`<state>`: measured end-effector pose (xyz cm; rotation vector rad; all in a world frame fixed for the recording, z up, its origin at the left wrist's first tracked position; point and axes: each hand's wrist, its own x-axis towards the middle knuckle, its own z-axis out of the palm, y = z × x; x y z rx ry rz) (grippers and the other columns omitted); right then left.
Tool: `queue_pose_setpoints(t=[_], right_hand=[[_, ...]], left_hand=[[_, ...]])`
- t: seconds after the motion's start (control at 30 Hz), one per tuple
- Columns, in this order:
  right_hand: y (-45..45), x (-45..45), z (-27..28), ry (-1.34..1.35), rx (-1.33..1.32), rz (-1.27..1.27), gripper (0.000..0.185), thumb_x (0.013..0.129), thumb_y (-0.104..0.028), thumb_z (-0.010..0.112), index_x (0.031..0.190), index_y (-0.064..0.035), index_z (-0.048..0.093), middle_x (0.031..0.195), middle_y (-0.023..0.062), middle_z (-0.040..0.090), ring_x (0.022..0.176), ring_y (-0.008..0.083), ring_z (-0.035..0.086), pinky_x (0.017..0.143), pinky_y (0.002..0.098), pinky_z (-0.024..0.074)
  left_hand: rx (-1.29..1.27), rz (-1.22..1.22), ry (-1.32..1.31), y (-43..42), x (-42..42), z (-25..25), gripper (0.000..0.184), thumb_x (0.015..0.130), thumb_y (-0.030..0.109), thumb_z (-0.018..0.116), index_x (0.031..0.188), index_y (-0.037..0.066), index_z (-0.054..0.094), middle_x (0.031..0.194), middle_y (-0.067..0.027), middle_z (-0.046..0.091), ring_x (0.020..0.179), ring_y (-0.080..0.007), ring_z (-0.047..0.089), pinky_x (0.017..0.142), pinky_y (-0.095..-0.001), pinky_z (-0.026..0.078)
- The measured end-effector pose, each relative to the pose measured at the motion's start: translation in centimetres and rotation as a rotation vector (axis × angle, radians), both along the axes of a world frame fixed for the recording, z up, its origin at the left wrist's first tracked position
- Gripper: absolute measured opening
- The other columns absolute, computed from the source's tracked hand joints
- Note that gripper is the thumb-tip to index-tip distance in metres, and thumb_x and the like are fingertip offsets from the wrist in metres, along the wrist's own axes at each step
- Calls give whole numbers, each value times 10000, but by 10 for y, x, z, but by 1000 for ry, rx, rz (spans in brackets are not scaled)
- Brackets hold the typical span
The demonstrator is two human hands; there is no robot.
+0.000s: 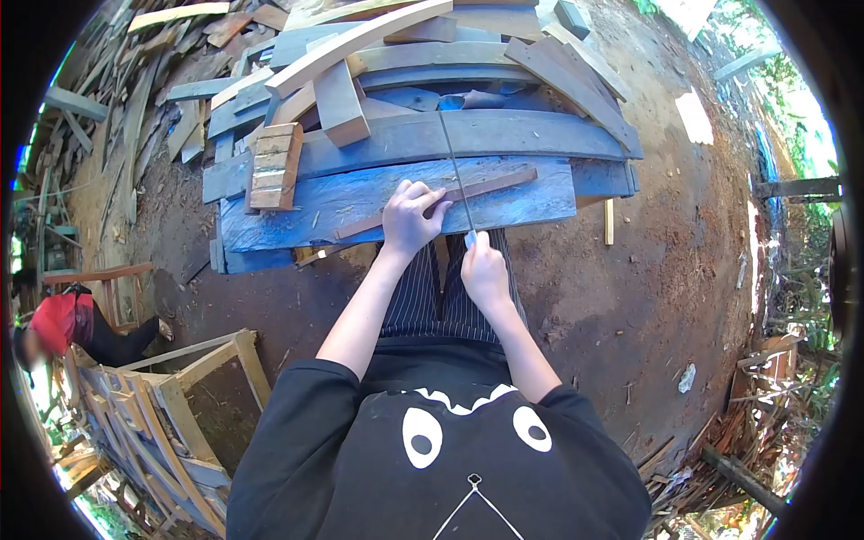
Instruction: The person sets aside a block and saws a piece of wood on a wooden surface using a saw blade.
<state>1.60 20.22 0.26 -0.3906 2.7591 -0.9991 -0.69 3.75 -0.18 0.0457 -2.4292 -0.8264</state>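
Observation:
A narrow reddish-brown wooden strip (495, 184) lies slantwise on a worn plank (310, 220) at the front of the workbench. My left hand (413, 214) is closed over the strip, pressing it down with curled fingers and thumb. In my right hand (487, 273) is the pale handle of a handsaw (457, 171), its long thin blade seen nearly edge-on. The blade crosses the strip just right of my left thumb and points away from me. How deep it sits in the wood cannot be seen.
A short stack of wood blocks (275, 166) stands on the bench's left, with a curved pale board (360, 45) and several planks behind. Scrap wood heaps lie at far left. A wooden frame (211, 360) and a person in red (59, 322) are at lower left.

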Motion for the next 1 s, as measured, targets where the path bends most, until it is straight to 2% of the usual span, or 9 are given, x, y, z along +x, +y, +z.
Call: queue_pose_setpoints(t=[0.2, 0.37, 0.47, 0.73, 0.93, 1.0], right_hand=[[56, 81, -1, -86, 55, -11, 106, 878, -60, 483, 944, 14, 446, 583, 253, 576, 571, 427, 616, 490, 523, 489], [30, 44, 10, -68, 34, -10, 122, 894, -77, 473, 948, 28, 446, 626, 267, 591, 602, 439, 617, 504, 525, 490], [4, 7, -5, -22, 22, -17, 125, 901, -74, 459, 964, 34, 448, 629, 267, 593, 606, 441, 616, 514, 519, 493], [61, 87, 5, -75, 49, 1, 119, 876, -55, 491, 949, 29, 449, 598, 258, 585, 574, 427, 620, 493, 513, 492], [10, 15, 0, 32, 104, -14, 115, 902, -92, 456, 936, 17, 459, 632, 252, 605, 592, 426, 621, 516, 518, 495], [7, 15, -5, 49, 81, -19, 109, 897, -93, 463, 931, 10, 458, 623, 248, 603, 586, 421, 622, 515, 515, 497]], left_hand=[[8, -1, 9, 0, -1, -1, 165, 674, 160, 772, 818, 89, 735, 708, -11, 595, 708, -199, 560, 628, -315, 495], [4, -26, 25, -2, 0, -1, 181, 668, 147, 782, 832, 83, 742, 708, -21, 607, 688, -202, 564, 613, -311, 491], [-4, -12, 10, 0, 0, -1, 182, 666, 145, 783, 833, 83, 742, 708, -20, 605, 687, -200, 562, 612, -312, 490], [12, -9, 23, 0, 0, -2, 163, 676, 152, 761, 821, 85, 728, 704, -9, 581, 714, -202, 557, 635, -319, 495], [16, -17, 7, 0, 1, -1, 159, 680, 152, 759, 822, 85, 728, 716, -19, 586, 722, -205, 562, 639, -325, 495], [4, -11, 6, 0, 2, 1, 161, 680, 153, 760, 823, 86, 729, 715, -18, 587, 724, -204, 562, 637, -324, 495]])
